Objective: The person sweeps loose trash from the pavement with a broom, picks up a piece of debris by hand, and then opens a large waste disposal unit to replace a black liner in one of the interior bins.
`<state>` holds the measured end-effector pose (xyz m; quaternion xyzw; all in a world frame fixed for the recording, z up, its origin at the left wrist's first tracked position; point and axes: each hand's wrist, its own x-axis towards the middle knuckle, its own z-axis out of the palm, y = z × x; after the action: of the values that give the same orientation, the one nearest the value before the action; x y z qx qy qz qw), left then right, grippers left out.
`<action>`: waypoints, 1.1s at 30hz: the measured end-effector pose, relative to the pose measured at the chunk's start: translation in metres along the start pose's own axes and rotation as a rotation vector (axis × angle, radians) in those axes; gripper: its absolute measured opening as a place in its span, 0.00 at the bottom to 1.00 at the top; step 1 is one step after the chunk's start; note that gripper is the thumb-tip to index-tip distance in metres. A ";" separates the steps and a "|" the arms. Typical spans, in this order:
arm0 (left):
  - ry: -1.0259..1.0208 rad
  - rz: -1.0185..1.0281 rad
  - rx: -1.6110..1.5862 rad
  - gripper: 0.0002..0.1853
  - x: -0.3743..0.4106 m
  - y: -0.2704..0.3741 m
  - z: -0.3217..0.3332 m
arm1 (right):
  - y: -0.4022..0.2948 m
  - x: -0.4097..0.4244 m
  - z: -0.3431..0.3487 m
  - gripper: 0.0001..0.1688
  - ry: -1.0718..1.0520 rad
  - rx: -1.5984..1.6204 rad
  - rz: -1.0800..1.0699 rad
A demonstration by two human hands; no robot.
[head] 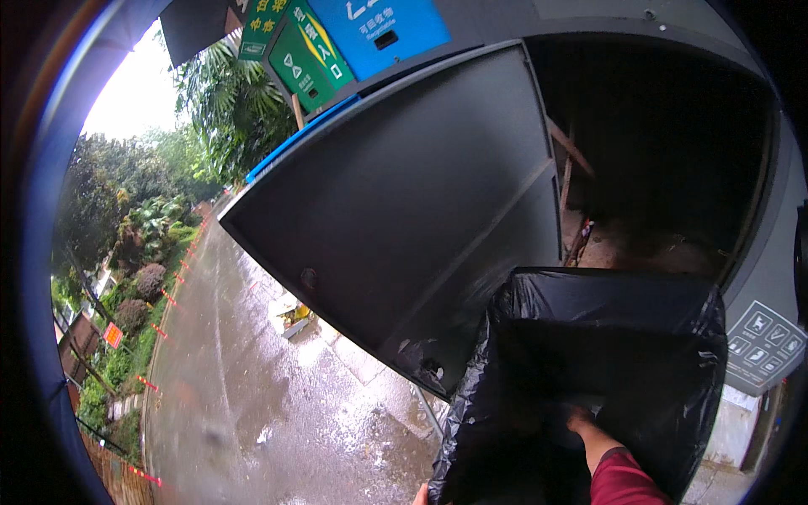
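Observation:
A large bin lined with a black plastic bag (618, 293) stands in front of me, its mouth facing up at me. The bag is folded over the rim. My right hand (579, 418) reaches deep inside, below a dark red sleeve; its fingers are in shadow, and a small pale patch shows beside them. At the lower edge of the picture, only a small part of my left hand (421, 495) shows, at the bin's left rim. Its grip is hidden.
An open dark metal door (404, 221) stands left of the bin, beside a dark enclosure opening (650, 145). A grey sign (765, 344) with pictograms is at right. An open box (291, 319) lies on the wet road (208, 379). Blue and green recycling panels (382, 31) are above.

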<state>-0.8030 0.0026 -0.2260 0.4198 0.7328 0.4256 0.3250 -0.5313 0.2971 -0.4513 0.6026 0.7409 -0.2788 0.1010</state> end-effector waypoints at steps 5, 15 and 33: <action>-0.044 0.031 -0.042 0.32 0.009 -0.032 0.000 | 0.047 0.033 0.055 0.22 0.454 -0.461 -0.004; -0.023 0.002 -0.237 0.34 0.008 0.000 0.002 | 0.034 0.054 0.078 0.23 0.110 -0.033 0.092; -0.100 -0.032 -0.240 0.37 0.013 -0.006 0.002 | 0.030 0.060 0.095 0.23 -0.022 0.121 0.167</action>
<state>-0.8089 0.0130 -0.2340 0.3869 0.6660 0.4835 0.4159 -0.5360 0.2998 -0.5679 0.6641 0.6688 -0.3203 0.0952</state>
